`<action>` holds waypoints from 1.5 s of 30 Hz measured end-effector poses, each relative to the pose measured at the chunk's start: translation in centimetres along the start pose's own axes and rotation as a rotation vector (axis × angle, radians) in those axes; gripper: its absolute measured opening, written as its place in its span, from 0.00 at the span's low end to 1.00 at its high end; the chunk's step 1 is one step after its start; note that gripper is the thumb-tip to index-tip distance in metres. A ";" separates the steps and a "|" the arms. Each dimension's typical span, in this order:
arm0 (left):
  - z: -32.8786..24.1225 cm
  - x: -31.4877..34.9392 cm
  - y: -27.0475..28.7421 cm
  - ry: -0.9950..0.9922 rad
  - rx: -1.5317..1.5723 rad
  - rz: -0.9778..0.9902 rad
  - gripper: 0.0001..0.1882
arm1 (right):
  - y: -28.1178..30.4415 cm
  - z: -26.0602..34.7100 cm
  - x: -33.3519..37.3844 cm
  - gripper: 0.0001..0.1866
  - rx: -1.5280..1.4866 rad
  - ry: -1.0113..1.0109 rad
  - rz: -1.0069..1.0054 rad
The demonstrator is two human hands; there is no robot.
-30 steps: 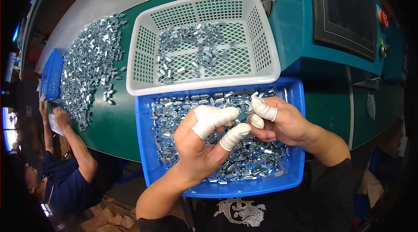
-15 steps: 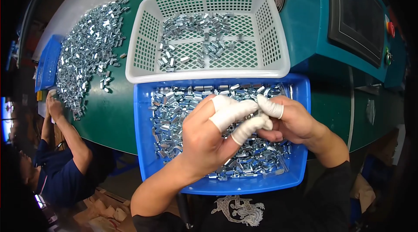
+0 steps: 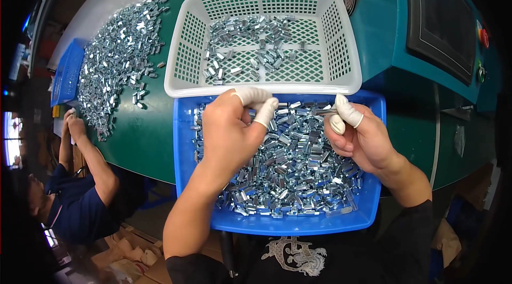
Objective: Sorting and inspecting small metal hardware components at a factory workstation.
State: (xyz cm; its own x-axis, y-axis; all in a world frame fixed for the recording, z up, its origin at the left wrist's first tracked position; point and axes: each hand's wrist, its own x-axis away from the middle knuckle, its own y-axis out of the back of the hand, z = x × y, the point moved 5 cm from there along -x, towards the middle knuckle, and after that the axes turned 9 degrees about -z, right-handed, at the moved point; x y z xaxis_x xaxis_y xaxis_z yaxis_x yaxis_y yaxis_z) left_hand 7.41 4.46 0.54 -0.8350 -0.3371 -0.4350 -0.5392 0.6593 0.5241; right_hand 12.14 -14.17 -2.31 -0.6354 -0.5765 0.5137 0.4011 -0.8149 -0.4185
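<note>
My left hand (image 3: 232,126) is over the far left part of a blue tub (image 3: 182,177), close to the basket's front rim. Its thumb and index finger, in white finger cots, are pinched together, and whatever may be between them is hidden. My right hand (image 3: 360,134) is above the tub's right side. Between its cotted thumb and finger it grips a thin metal rod (image 3: 324,112) that points left. Below both hands, many small shiny hex metal spacers (image 3: 288,166) fill the tub.
Behind the tub stands a white lattice basket (image 3: 261,92) with spacers scattered inside. A large heap of spacers (image 3: 117,60) lies on the green table, beside a blue basket (image 3: 68,73). A co-worker (image 3: 85,193) is at the left. A teal machine (image 3: 384,17) with a screen stands right.
My hands, together over the tub before, have come apart. The left moved left and toward the white basket; the right moved slightly right, and the metal rod now shows in it.
</note>
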 end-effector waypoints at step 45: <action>-4.6 2.7 -1.1 -0.201 0.380 0.025 0.12 | -0.1 -0.1 0.7 0.20 0.424 0.341 -0.092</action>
State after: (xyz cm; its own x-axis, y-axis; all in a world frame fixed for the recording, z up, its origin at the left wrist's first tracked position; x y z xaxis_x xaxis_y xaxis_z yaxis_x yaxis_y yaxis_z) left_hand 5.20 -0.26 2.13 -0.7889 -0.2045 -0.5794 -0.4083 0.8791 0.2457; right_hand 11.56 -14.51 -1.98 -0.8299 -0.5073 0.2324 0.5197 -0.8543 -0.0092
